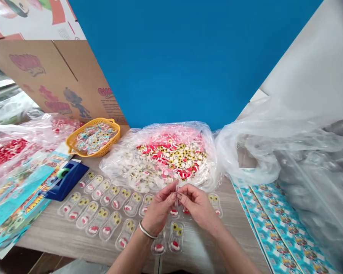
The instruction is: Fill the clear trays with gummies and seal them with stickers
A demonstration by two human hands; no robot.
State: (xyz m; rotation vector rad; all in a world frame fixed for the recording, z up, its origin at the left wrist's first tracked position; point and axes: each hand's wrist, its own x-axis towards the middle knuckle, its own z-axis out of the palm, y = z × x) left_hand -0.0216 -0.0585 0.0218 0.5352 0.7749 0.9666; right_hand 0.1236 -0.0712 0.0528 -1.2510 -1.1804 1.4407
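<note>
Left hand [160,207] and right hand [197,204] are together, fingertips pinching a thin, apparently clear plastic piece [176,186] above filled blister shells [176,237] on the bench [54,236]. It should be light, springy, slippery and easily creased, best held by its edges.

Clear trays [175,236] hold yellow rounds [175,227] with dark centres and red-and-white pieces [175,244], colours that also speckle the bagged heap [175,154]. The panel [194,61] is plain blue, the carton [57,83] brown with pink and blue-grey print, the basket [100,150] orange-yellow, the tape dispenser [65,187] dark blue. Turquoise sheets [280,228] repeat a multicoloured print; the table [200,249] shows grey-brown wood grain.
</note>
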